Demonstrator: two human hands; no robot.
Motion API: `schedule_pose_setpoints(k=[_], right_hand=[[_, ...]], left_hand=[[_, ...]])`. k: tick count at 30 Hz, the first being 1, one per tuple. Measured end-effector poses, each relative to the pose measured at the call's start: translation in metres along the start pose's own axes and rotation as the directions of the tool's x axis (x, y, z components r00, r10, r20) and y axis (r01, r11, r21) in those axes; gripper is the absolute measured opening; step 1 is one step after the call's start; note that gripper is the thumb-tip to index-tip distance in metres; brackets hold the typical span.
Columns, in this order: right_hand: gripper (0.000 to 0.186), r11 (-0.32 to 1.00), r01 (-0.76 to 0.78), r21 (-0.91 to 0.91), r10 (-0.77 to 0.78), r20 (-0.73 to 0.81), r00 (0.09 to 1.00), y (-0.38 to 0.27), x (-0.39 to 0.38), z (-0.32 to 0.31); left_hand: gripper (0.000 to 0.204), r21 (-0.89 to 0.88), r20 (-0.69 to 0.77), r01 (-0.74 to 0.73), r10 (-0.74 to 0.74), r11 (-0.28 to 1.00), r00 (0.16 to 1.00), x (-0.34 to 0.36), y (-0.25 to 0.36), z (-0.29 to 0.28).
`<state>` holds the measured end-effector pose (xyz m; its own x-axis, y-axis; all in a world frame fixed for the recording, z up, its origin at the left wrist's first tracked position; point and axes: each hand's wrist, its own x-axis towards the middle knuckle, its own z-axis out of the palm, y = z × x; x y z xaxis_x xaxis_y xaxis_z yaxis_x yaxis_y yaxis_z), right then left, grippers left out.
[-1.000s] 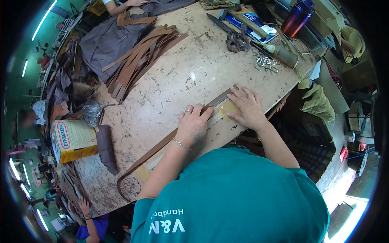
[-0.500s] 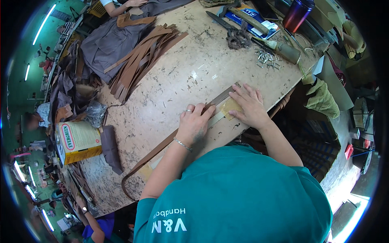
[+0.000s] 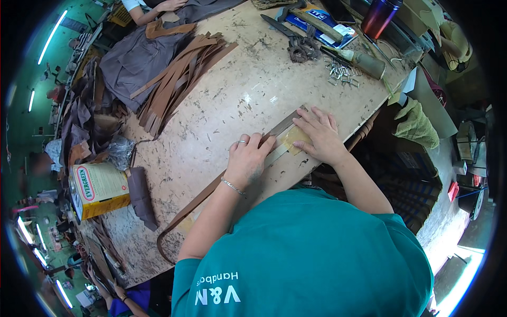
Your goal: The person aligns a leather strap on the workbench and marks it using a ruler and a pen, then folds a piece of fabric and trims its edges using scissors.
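A long brown strip [image 3: 195, 205] runs diagonally near the worktable's front edge, its near end curling down in a loop. My left hand [image 3: 248, 161] is closed on this strip, fingers bent and pressed down near its upper part. Beside the strip's upper end is a pale, straight band [image 3: 275, 154] with a translucent yellowish patch [image 3: 292, 134]. My right hand [image 3: 322, 137] lies open over the patch and strip end, fingers spread and thumb resting on the patch. What lies beneath the fingertips is partly hidden.
The worktable [image 3: 211, 95] carries cut brown strips [image 3: 174, 82], dark material [image 3: 124, 68], a tin [image 3: 99, 187], black scissors [image 3: 293, 42], a hammer [image 3: 322, 29], metal rings [image 3: 342, 74] and a bottle [image 3: 379, 16]. Co-workers' arms show at upper left [image 3: 163, 8] and lower left [image 3: 127, 298].
Both hands stay pressed in much the same place on the strip, with only slight shifts. The co-worker's arm at lower left has moved down a little.
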<state>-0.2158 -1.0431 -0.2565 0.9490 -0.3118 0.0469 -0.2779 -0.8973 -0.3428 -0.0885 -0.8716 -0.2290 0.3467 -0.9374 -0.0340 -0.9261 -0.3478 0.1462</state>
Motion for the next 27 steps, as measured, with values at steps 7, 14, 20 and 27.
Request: schedule_pose_setpoints(k=[7,14,20,27], right_hand=[[0.054,1.0,0.001,0.004,-0.001,0.002,1.0,-0.001,0.001,-0.001],[0.055,1.0,-0.002,0.011,0.002,0.016,1.0,-0.001,0.002,-0.002],[0.054,1.0,-0.016,0.018,0.015,0.039,0.999,-0.002,0.002,-0.004],[0.054,0.998,0.001,0.06,-0.002,0.018,1.0,0.0,0.002,0.002]], left_hand=[[0.036,0.023,-0.043,-0.041,0.042,0.999,0.998,-0.001,-0.003,0.002],[0.042,-0.008,-0.114,-0.042,0.04,0.999,0.993,-0.005,-0.005,0.012],[0.041,-0.021,-0.124,-0.059,0.056,0.998,0.991,-0.005,-0.003,0.009],[0.046,-0.001,-0.13,-0.069,0.069,0.998,0.989,-0.008,-0.005,0.01]])
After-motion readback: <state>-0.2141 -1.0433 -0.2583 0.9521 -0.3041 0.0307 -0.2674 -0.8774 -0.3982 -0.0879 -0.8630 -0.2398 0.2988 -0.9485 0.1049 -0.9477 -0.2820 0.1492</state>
